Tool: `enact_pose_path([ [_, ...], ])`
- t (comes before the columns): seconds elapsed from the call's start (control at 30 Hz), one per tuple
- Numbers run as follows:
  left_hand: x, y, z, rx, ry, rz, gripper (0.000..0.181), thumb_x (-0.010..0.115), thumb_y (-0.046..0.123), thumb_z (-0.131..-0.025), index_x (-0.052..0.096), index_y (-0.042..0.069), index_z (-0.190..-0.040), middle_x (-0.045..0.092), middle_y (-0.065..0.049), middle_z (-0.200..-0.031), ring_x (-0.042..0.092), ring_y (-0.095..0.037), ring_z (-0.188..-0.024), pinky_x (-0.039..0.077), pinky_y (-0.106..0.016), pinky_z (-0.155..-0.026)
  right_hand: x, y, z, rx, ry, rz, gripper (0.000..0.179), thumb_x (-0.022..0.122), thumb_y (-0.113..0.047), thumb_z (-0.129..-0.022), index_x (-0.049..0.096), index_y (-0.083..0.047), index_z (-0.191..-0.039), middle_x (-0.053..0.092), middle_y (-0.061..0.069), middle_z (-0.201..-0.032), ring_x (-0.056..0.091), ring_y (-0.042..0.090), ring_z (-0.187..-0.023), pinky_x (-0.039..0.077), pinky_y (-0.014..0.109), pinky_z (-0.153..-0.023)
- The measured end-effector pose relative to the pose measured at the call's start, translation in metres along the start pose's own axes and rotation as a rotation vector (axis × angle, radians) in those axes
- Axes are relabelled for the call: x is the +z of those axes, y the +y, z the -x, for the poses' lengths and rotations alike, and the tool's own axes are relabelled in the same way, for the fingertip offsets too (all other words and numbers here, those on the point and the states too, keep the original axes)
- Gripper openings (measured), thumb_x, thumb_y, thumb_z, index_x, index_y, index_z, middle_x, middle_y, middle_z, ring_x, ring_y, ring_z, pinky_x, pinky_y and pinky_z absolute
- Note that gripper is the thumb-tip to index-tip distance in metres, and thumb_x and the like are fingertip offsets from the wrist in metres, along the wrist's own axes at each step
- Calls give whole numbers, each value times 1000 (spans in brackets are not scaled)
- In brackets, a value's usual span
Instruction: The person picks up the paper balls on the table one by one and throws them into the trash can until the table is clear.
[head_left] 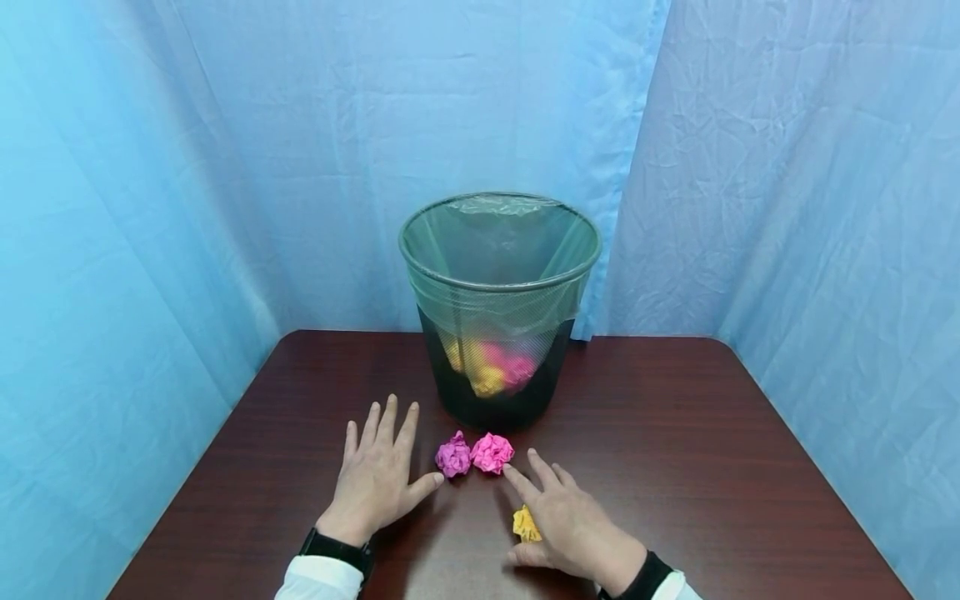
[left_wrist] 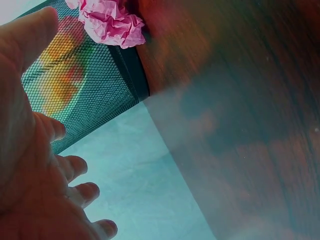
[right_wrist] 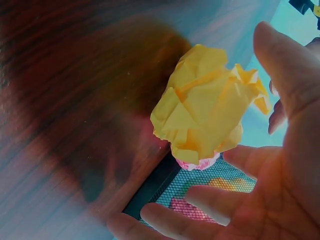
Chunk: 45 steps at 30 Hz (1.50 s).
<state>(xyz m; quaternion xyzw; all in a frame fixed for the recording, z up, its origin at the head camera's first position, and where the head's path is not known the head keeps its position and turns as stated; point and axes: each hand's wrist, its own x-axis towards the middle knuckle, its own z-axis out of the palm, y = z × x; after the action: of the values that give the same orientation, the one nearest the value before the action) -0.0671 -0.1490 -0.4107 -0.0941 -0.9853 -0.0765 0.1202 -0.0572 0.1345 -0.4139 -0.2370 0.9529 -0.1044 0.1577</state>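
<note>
My left hand (head_left: 375, 483) is held over the table, fingers straight and spread, its thumb tip close to a crumpled purple paper ball (head_left: 453, 455). Beside that ball lies a crumpled pink paper ball (head_left: 492, 453). My right hand (head_left: 566, 521) hovers above a crumpled yellow paper ball (head_left: 526, 524), which it partly hides in the head view. The right wrist view shows the yellow ball (right_wrist: 200, 107) in front of the spread fingers and thumb, not gripped. Both balls in front of the bin are near the right index fingertip's level.
A dark mesh wastebasket (head_left: 498, 408) with a translucent green liner stands behind the balls. Inside, several yellow and pink paper balls (head_left: 491, 371) show through the mesh. The brown wooden table (head_left: 675, 417) is surrounded by light blue curtains (head_left: 337, 125).
</note>
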Motion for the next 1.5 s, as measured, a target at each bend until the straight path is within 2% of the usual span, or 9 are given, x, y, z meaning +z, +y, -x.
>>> enact_pose_path([
  [0.3,1,1,1,-9,-16,3,102,60,72,-78,30,14,-155,25,-22,-159,19,-43,-144,16,-72,-109,-2,-2,-1,-8,-35,-11,95,73,-68,-68,40,-34,-150,30,15,-157,48,43,-120,48,65,-88],
  [0.53,1,2,2,-8,-9,5,101,60,72,-78,32,13,-155,26,-23,-158,20,-44,-144,17,-72,-108,-3,-3,-1,-7,-69,-28,84,78,-60,-69,47,-37,-144,37,14,-154,51,46,-117,43,66,-95],
  [0.73,1,1,2,-18,-23,11,101,60,72,-78,30,14,-156,25,-22,-159,18,-44,-145,15,-72,-109,-4,-4,1,-31,-72,7,71,80,-51,-71,56,-35,-136,47,14,-145,53,36,-118,44,62,-96],
  [0.83,0,2,2,-14,-20,12,101,61,71,-78,31,14,-155,25,-23,-159,18,-44,-144,15,-72,-109,-5,-4,1,-42,-68,44,68,81,-49,-71,59,-32,-133,52,13,-138,56,31,-111,48,58,-92],
  [1.0,0,2,3,-13,-21,7,101,61,71,-78,30,14,-156,24,-22,-159,20,-44,-144,16,-72,-109,-6,-5,1,-33,-64,81,56,82,-44,-71,63,-28,-121,58,8,-117,55,21,-88,53,47,-81],
  [1.2,1,1,3,-12,-19,7,102,60,72,-78,29,15,-156,24,-22,-159,19,-44,-144,15,-72,-109,-8,-5,-1,-14,-66,97,39,81,-37,-74,64,-27,-108,50,0,-86,47,15,-69,50,34,-65],
  [1.37,0,1,3,-15,-20,6,102,60,73,-77,29,15,-156,24,-22,-160,17,-44,-145,15,-72,-109,-15,-3,-1,-46,-35,118,34,78,-36,-77,64,-24,-105,49,-1,-81,45,14,-66,47,31,-61],
  [1.5,1,1,3,-18,-28,7,102,59,73,-78,29,15,-156,24,-22,-160,17,-44,-145,15,-72,-109,-25,-1,0,-74,11,130,35,77,-36,-79,64,-21,-108,52,0,-84,46,13,-67,49,31,-62],
])
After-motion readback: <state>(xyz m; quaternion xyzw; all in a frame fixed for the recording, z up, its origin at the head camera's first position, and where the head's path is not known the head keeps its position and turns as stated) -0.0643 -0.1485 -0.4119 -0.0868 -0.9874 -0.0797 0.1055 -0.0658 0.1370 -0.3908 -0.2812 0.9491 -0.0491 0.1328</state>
